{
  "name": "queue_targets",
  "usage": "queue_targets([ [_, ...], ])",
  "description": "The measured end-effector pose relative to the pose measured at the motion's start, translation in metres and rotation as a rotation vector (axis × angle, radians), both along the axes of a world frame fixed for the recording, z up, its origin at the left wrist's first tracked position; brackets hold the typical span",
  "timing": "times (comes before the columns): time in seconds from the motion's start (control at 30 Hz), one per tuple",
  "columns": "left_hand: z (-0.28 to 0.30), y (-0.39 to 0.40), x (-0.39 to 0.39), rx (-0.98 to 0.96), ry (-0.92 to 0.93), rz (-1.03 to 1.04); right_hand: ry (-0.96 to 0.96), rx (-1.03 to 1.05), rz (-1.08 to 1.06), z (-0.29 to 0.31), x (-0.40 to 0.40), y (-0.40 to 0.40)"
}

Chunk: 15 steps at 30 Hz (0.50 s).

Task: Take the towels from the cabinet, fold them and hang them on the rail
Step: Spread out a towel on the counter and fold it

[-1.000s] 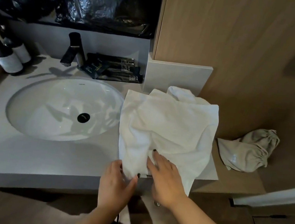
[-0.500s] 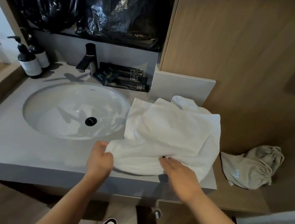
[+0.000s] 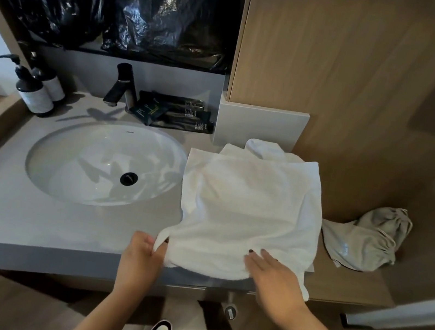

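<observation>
Left hand (image 3: 140,258) is pinching the near-left corner of the white towel (image 3: 249,210), fingers curled round the edge. Right hand (image 3: 273,279) lies flat on the near edge with fingers straight, pressing the cloth down. The towel is spread on the right end of the grey bench (image 3: 28,219), just right of the sink (image 3: 104,163), its near edge draping a bit over the front, with another bunch of white cloth peeking out at the far side.

It looks like soft, floppy terry, light but not slippery, so it'll sag anywhere you don't support it. I'd take it by two corners of one edge to get a clean fold. A crumpled grey drawstring bag (image 3: 364,241) sits on the wooden shelf to the right; no rail in view.
</observation>
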<state>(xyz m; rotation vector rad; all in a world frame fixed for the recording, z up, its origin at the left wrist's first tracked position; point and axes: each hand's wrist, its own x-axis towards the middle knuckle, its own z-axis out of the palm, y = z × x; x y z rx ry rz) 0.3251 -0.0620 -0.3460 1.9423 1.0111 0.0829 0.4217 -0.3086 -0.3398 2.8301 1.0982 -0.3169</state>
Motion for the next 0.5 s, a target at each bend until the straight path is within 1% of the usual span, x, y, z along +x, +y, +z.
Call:
queue_targets([
  [0.07, 0.0, 0.0, -0.007, -0.017, 0.102, -0.02, 0.044, -0.021, 0.015, 0.006, -0.002, 0.01],
  [0.1, -0.002, -0.001, -0.01, -0.091, 0.14, -0.008, 0.066, -0.031, 0.003, 0.008, -0.002, 0.013],
  [0.13, -0.003, -0.002, -0.012, -0.239, 0.144, 0.054, 0.068, -0.024, 0.002, 0.01, -0.002, 0.017],
  [0.17, -0.004, -0.005, -0.014, -0.453, 0.107, 0.154, 0.052, 0.007, 0.013, 0.011, -0.003, 0.021],
  [0.23, -0.004, -0.011, -0.015, -0.928, -0.022, 0.326, 0.097, 0.035, 0.048, 0.006, -0.003, 0.029],
  [0.27, -0.002, -0.013, -0.016, -1.101, -0.092, 0.367, 0.126, 0.013, 0.073, 0.004, -0.004, 0.032],
  [0.3, 0.0, -0.013, -0.015, -1.215, -0.156, 0.399, 0.147, -0.026, 0.091, 0.002, -0.004, 0.035],
  [0.4, 0.009, -0.009, -0.013, -1.391, -0.27, 0.464, 0.163, -0.104, 0.091, -0.005, 0.001, 0.039],
  [0.5, 0.021, -0.006, -0.011, -1.439, -0.305, 0.428, 0.182, -0.087, 0.069, -0.007, 0.006, 0.037],
])
